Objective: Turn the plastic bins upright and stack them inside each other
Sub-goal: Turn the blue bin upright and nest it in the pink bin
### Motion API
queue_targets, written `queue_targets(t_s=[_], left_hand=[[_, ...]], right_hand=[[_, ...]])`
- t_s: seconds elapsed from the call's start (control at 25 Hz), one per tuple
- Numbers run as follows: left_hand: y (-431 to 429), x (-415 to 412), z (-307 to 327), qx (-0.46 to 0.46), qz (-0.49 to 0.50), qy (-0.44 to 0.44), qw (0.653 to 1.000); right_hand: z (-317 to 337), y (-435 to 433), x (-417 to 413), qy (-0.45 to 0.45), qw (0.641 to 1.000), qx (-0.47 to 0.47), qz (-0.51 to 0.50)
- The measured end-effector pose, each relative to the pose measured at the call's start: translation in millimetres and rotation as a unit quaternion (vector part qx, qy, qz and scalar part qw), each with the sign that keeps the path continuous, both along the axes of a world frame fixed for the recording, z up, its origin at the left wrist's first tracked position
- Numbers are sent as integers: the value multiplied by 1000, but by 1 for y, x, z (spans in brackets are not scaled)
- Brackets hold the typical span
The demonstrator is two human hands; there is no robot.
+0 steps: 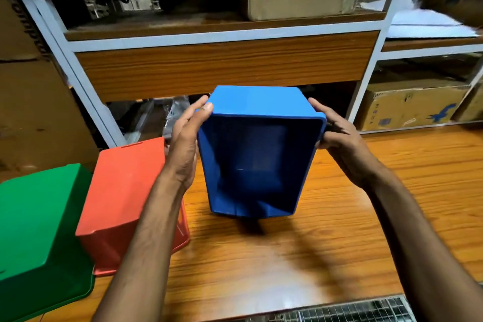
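Currently left hand and right hand clasp opposite rims of tilted blue plastic bin; likely light, stiff, slick, so rim grip suits.

cam: 1 view, head-worn, wide-angle | aim: forward and down across the wooden table toward the shelf rack | range: close, table near edge at frame bottom

Left forearm and right forearm are extended forward, bare, and angled inward. The left hand is set palm-inward, with its thumb laid on the rim of the blue bin and its fingers wrapped behind. The right hand is clamped opposite, thumb pressed at the rim and fingers reaching behind the wall.
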State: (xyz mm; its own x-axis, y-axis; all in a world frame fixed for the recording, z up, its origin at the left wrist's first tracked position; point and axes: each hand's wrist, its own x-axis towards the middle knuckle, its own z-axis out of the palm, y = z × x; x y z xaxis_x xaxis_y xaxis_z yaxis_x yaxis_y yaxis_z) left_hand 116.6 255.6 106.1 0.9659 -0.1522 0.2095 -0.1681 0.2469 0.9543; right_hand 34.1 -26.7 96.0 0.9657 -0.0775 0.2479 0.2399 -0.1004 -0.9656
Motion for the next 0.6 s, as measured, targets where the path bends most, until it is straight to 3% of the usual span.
queue_targets(t_s=[0.24,0.44,0.6], left_hand=[[-7,-1,-60,85,80,-17,993],[-2,-15,-134,123,113,31,985],[-4,-16,-145,148,145,35,978]], right_hand=[[-55,3,6,14,999,1,-34],[-105,13,-7,70,992,3,-101],[-112,12,-11,90,989,-30,-116]])
